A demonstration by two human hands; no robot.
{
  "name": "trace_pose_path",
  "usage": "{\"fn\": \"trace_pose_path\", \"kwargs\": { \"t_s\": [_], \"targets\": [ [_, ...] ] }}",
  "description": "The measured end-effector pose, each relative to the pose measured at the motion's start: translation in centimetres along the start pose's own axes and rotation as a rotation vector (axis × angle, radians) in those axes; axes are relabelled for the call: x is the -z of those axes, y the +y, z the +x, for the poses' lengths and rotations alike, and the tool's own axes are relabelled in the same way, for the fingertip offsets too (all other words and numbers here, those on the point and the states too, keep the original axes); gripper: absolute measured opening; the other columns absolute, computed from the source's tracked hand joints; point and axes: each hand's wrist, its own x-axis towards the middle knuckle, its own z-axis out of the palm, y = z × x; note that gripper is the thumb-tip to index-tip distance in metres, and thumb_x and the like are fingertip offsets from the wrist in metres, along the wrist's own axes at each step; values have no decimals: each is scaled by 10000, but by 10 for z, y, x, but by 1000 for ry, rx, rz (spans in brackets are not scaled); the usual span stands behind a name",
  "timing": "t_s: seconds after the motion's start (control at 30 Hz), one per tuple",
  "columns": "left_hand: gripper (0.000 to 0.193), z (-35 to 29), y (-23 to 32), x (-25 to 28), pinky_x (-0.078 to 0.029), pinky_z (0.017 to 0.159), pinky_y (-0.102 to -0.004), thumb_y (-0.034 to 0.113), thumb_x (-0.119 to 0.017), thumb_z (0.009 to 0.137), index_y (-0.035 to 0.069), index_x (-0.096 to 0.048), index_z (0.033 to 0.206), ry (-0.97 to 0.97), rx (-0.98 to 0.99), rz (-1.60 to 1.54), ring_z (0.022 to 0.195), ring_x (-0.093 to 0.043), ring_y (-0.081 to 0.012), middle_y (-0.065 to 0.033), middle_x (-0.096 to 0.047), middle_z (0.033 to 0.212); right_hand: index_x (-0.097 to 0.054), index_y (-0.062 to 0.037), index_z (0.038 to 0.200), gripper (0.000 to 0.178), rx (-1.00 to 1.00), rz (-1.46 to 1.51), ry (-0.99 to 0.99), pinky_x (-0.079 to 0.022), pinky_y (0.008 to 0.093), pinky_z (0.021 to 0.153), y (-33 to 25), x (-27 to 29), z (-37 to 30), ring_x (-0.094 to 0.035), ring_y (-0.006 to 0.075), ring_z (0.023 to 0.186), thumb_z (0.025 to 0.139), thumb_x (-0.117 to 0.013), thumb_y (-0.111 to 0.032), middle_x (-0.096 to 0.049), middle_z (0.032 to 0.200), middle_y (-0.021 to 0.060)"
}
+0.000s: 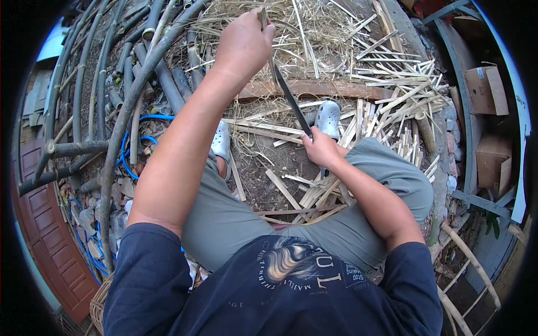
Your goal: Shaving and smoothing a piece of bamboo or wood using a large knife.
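Note:
Raised at the upper middle, my left hand [245,43] is closed round the top of a narrow bamboo strip [272,66] that hangs down from it. My right hand [321,147], lower and to the right, grips the handle of a long dark-bladed knife [292,102]. The blade slants up and left, its tip beside the strip; whether they touch I cannot tell. Split bamboo strips [319,196] lie between my legs, below my right hand. Behind the knife a reddish-brown wooden beam [330,89] lies across the ground.
Shavings [258,31] and a heap of bamboo strips [403,101] cover the ground ahead and right. Bamboo poles [134,95] and a blue hose [124,151] lie to the left. Cardboard boxes [485,92] sit on a shelf frame at right. My clogs [328,117] rest near the beam.

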Motion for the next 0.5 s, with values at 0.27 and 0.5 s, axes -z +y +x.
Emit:
{"fn": "trace_pose_path", "kwargs": {
  "t_s": [0.27, 0.5],
  "targets": [
    [256, 3, -2, -6, -504, 759, -456, 286, -604, 890, 52, -658, 979, 67, -55, 36, 833, -644, -382, -191, -669, 836, -501, 26, 997, 358, -57, 113, -179, -483, 511, 667, 0, 11, 8, -615, 480, 755, 951, -504, -329, -632, 787, 283],
    [253, 4, -3, -6, -503, 753, -468, 286, -603, 889, 51, -652, 969, 18, 5, 57, 841, -639, -393, -193, -664, 845, -484, 15, 992, 365, 69, 90, 145, -466, 537, 723, 0, 7, 5, -605, 498, 794, 953, -506, -348, -625, 816, 310]
  ]
}}
